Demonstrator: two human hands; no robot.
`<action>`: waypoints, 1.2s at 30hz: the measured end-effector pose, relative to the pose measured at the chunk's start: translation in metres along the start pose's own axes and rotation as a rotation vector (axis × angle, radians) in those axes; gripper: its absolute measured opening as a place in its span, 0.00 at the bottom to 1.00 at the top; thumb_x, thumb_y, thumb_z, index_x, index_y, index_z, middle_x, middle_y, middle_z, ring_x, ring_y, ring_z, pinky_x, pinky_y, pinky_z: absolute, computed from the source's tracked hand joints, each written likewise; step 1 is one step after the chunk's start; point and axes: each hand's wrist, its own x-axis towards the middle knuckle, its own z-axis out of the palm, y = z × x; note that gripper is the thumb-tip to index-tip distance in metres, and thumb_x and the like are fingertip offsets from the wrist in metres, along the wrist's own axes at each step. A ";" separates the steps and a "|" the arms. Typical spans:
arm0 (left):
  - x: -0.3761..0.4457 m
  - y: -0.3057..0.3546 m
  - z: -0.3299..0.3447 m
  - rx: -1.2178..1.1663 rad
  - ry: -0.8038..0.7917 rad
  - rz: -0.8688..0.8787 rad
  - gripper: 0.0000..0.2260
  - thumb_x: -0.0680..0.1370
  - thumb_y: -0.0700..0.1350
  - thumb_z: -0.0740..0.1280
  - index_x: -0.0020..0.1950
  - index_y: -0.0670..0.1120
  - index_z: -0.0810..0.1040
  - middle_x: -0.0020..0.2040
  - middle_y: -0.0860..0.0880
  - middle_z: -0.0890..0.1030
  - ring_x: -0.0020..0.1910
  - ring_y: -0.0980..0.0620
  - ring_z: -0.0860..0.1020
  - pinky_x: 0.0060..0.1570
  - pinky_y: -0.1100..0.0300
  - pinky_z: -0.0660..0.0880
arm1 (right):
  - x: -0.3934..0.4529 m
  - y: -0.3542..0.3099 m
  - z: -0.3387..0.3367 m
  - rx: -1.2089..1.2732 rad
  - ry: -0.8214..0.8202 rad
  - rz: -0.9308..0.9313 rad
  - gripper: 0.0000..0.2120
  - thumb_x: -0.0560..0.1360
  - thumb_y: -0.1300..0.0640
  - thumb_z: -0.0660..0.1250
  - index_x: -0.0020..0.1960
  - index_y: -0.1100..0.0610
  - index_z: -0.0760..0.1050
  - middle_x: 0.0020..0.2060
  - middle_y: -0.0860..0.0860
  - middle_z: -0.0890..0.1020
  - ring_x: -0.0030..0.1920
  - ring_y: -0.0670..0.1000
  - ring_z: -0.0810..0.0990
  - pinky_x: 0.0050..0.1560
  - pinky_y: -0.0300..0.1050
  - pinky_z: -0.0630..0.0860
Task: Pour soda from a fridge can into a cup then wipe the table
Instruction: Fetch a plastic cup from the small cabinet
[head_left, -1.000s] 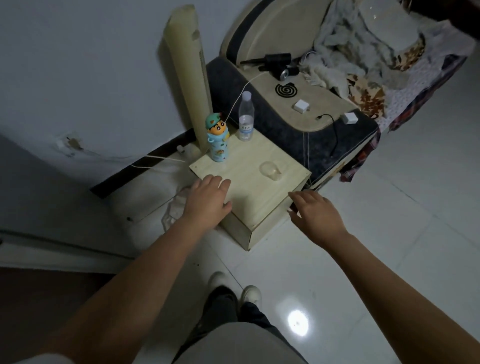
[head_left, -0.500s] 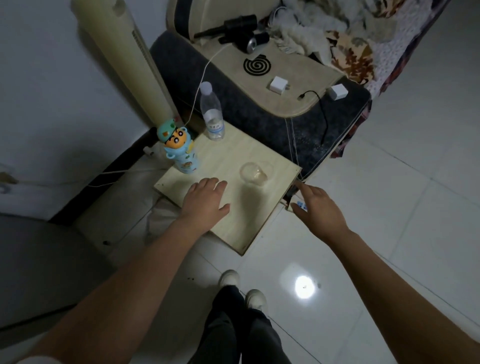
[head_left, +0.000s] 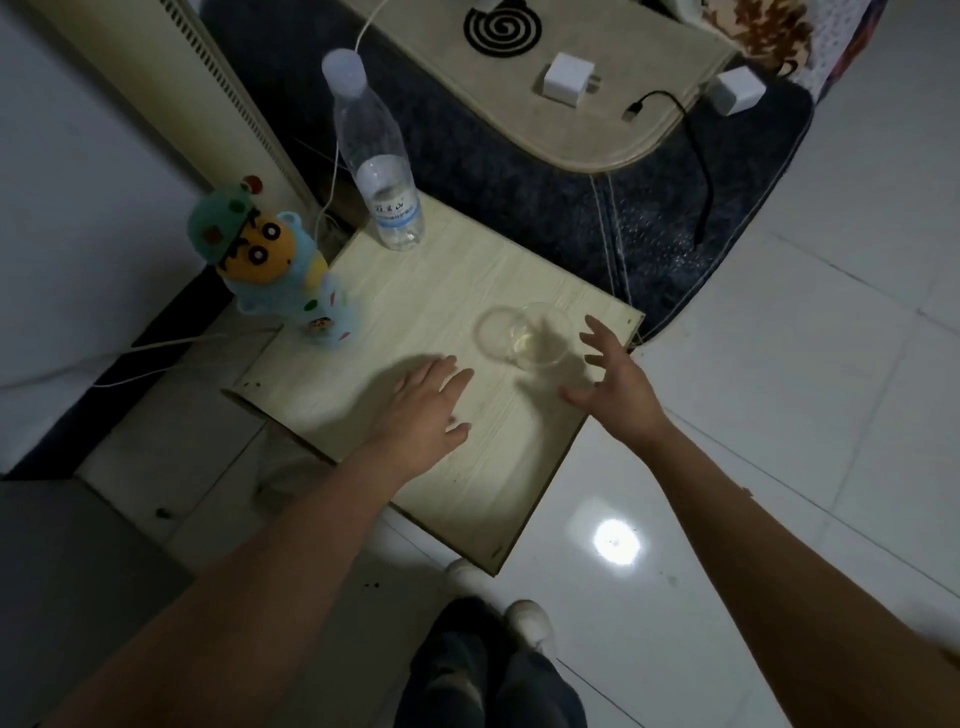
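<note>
Pale wood grain covers the low table (head_left: 415, 291), which stands on a glossy white tiled floor (head_left: 779, 415). On it, toward the right edge, stands a clear plastic cup (head_left: 524, 335), upright, with a little pale liquid at the bottom. The right hand (head_left: 613, 384) hovers just beside the cup on its right, fingers spread and relaxed, gripping nothing; whether a fingertip touches the cup cannot be told. The left hand (head_left: 421, 410) lies palm down on the table, left of the cup and apart from it, fingers straight and together, holding nothing. No soda can shows in view.

At the table's far corner stands a clear water bottle (head_left: 376, 156) with a white cap, nearly empty. On the left edge stands a cartoon figure bottle (head_left: 270, 265) in a green hat and blue outfit. Beyond the table, a dark blue cushion carries a beige mat (head_left: 597, 119) with a black coil (head_left: 501, 28), a white charger (head_left: 569, 80) and a black cable (head_left: 696, 156). A cream tower fan (head_left: 208, 88) stands against the wall.
</note>
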 end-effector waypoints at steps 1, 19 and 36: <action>0.002 -0.003 0.005 -0.008 -0.001 0.011 0.28 0.78 0.51 0.61 0.75 0.48 0.54 0.77 0.47 0.53 0.76 0.49 0.48 0.73 0.53 0.48 | 0.005 0.001 0.003 0.033 -0.001 -0.002 0.44 0.66 0.59 0.75 0.75 0.52 0.53 0.69 0.50 0.68 0.66 0.52 0.70 0.63 0.56 0.72; 0.006 -0.020 0.027 0.004 -0.039 -0.007 0.28 0.78 0.51 0.59 0.76 0.49 0.53 0.77 0.49 0.47 0.76 0.50 0.45 0.73 0.53 0.47 | 0.037 -0.003 0.042 0.074 0.125 -0.165 0.40 0.65 0.54 0.77 0.70 0.52 0.60 0.59 0.42 0.71 0.58 0.42 0.71 0.58 0.39 0.71; -0.013 0.038 -0.060 -0.395 0.040 -0.077 0.23 0.78 0.47 0.62 0.72 0.45 0.64 0.70 0.45 0.67 0.68 0.47 0.67 0.66 0.53 0.66 | -0.048 -0.083 -0.030 0.051 0.253 -0.189 0.38 0.65 0.56 0.76 0.69 0.55 0.60 0.64 0.49 0.71 0.60 0.45 0.72 0.57 0.41 0.71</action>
